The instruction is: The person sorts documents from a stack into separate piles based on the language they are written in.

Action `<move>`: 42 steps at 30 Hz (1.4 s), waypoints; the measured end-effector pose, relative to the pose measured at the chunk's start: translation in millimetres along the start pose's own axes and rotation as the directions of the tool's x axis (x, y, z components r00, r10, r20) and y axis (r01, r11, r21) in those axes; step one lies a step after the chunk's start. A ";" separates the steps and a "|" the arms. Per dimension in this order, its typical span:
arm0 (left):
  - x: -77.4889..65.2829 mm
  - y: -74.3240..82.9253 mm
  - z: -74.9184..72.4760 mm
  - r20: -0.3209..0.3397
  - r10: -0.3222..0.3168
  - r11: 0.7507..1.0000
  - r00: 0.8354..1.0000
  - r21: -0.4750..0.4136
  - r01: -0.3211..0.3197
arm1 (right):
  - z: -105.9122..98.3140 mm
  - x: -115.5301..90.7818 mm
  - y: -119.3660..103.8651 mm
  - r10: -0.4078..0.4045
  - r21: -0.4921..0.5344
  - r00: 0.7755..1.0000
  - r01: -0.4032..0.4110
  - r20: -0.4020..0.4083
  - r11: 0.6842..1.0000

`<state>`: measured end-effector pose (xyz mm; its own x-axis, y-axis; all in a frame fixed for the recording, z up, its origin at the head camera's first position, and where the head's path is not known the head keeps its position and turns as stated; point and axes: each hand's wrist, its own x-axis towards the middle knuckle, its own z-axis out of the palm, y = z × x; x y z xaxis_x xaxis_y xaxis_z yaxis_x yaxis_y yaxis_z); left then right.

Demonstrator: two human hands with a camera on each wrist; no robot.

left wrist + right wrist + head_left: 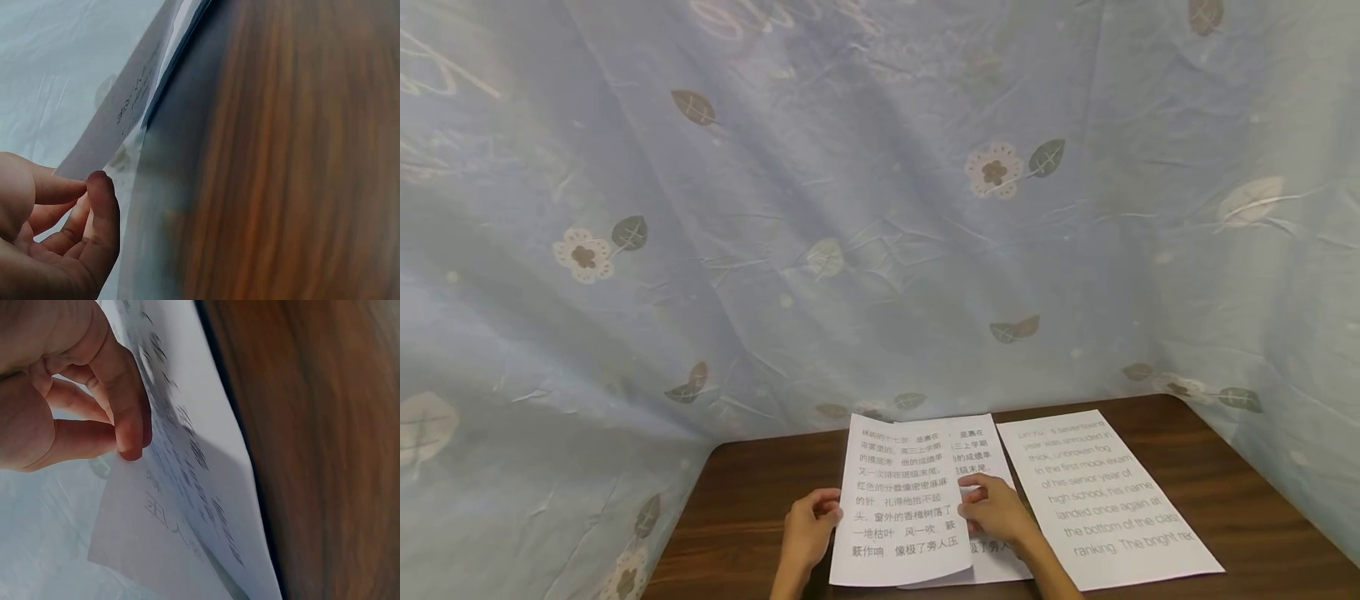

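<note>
A white sheet of paper printed with large Chinese characters is lifted between both hands, seen from the head. At its left edge my left hand pinches it between thumb and fingers; the left wrist view shows that left hand gripping the edge, with the sheet seen at a steep slant. My right hand pinches the opposite edge, and in the right wrist view the right hand holds it by thumb and fingertips. Behind and partly under it, a second Chinese-printed sheet lies on the table.
To the right lies a third sheet with large English text. Everything rests on a dark brown wooden table with rounded far corners. A pale blue curtain patterned with leaves and flowers hangs behind and around the table.
</note>
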<state>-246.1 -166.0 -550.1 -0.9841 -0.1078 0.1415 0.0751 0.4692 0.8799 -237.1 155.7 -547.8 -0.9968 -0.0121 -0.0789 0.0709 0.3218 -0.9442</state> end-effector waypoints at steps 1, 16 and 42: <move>0.4 -1.0 -3.1 0.000 0.001 1.000 1.000 -0.003 -0.001 | 3.1 -0.1 -0.8 -0.003 0.006 1.000 0.003 0.004 1.000; 4.0 -25.6 -45.1 0.077 -0.091 0.993 0.993 -0.063 0.096 | 40.7 1.5 -6.9 -0.032 0.063 0.998 0.029 0.053 0.998; 6.1 -54.8 -100.0 0.139 -0.209 0.976 0.968 -0.028 0.215 | 93.7 0.5 -25.0 -0.050 0.123 0.996 0.040 0.080 0.992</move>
<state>-240.1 -280.0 -552.2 -0.9906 -0.0806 -0.1103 -0.1338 0.4098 0.9023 -235.9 59.0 -554.1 -0.9930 -0.1036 -0.0566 0.0347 0.2018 -0.9788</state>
